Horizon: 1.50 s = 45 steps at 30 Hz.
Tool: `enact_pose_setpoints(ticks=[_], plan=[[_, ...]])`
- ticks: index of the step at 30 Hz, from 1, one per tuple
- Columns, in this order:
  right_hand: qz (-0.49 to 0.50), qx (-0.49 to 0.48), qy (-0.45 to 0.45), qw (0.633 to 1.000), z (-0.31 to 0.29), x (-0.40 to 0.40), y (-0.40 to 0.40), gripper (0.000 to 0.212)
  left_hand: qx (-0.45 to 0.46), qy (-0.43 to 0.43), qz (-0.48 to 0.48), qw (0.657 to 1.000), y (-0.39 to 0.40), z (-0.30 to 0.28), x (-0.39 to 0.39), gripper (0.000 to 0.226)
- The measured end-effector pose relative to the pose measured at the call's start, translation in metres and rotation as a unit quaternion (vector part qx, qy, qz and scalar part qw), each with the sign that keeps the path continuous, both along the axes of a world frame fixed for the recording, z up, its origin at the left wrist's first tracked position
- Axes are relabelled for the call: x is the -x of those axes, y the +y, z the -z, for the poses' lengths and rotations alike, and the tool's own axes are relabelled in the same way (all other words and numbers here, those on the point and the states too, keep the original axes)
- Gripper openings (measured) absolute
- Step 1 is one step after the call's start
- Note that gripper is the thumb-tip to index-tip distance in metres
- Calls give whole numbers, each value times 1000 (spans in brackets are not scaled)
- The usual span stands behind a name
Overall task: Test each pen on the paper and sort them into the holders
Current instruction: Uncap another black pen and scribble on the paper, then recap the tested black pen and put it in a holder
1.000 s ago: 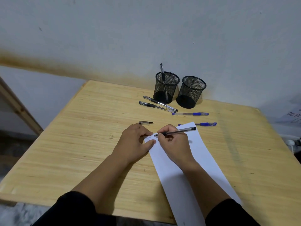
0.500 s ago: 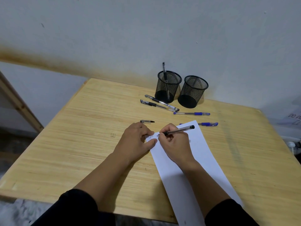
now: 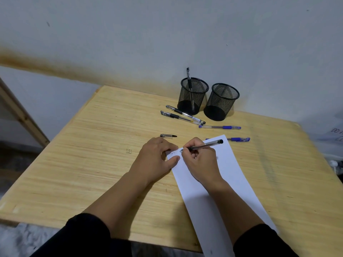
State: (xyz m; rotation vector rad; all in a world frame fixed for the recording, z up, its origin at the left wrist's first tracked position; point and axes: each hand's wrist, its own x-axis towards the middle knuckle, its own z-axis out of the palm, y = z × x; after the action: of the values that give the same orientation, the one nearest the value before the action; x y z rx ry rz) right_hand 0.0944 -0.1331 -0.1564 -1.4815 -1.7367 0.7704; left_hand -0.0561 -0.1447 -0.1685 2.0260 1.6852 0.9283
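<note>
My right hand [image 3: 199, 160] grips a black pen [image 3: 206, 145] with its tip on the top left corner of the white paper [image 3: 219, 190], beside small scribbles. My left hand [image 3: 156, 160] lies flat, its fingers pressing the paper's corner. A loose pen cap [image 3: 168, 135] rests just beyond my left hand. Two black pens [image 3: 183, 115] and two blue pens [image 3: 220, 127] [image 3: 238, 139] lie on the table. Two black mesh holders stand at the back: the left holder [image 3: 193, 97] has one pen in it, the right holder [image 3: 220, 102] looks empty.
The wooden table [image 3: 92, 164] stands against a pale wall. A wooden frame [image 3: 22, 117] leans at the left, beyond the table edge. Something white with writing [image 3: 336, 135] sits off the right edge.
The right hand's pen tip has shifted slightly on the paper while writing. The left hand stays pressed on the paper.
</note>
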Motion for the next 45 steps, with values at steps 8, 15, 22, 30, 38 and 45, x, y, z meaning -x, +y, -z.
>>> enact_pose_setpoints(ticks=[8, 15, 22, 30, 38, 45], plan=[[10, 2, -9, 1000, -3, 1, -1, 6, 9, 3, -3, 1000, 1, -1, 0, 28], [25, 8, -3, 1000, -4, 2, -1, 3, 8, 5, -3, 1000, 1, -1, 0, 28], [26, -3, -23, 999, -3, 3, 0, 2, 6, 4, -4, 1000, 1, 0, 0, 29], [40, 14, 1, 999, -3, 1, 3, 5, 8, -47, -30, 998, 3, -2, 0, 21], [96, 132, 324, 932, -20, -5, 5, 15, 45, -5, -93, 995, 33, -5, 4, 28], [74, 115, 356, 924, -40, -5, 9, 14, 43, -159, -79, 983, 32, -24, -6, 12]])
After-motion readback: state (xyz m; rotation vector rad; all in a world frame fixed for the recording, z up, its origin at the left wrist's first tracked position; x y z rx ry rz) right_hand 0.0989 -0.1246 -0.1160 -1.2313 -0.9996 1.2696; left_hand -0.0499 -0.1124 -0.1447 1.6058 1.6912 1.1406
